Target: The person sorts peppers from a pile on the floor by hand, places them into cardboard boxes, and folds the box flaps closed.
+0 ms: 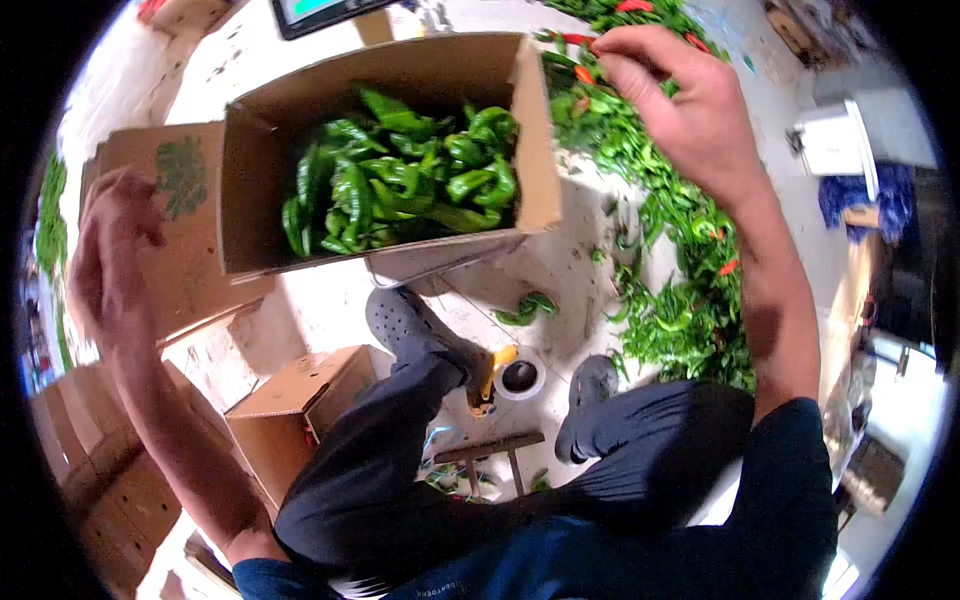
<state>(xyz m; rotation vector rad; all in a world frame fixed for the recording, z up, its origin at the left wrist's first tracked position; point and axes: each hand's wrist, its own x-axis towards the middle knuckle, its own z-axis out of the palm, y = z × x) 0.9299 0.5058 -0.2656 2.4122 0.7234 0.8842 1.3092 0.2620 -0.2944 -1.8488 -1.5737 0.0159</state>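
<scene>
An open cardboard box holding many green peppers stands in front of me on a low support. To its left, my left hand is over a flat brown cardboard piece with a green print, its fingers loosely apart. My right hand is beyond the box's right side, above a long pile of green peppers. Its thumb and forefinger are pinched together near a red pepper; whether they grip it is hard to tell.
A device with a lit screen is behind the box. Between my feet are a white cup with dark contents and a yellow-handled tool. A closed carton stands by my left leg; loose peppers lie on the floor.
</scene>
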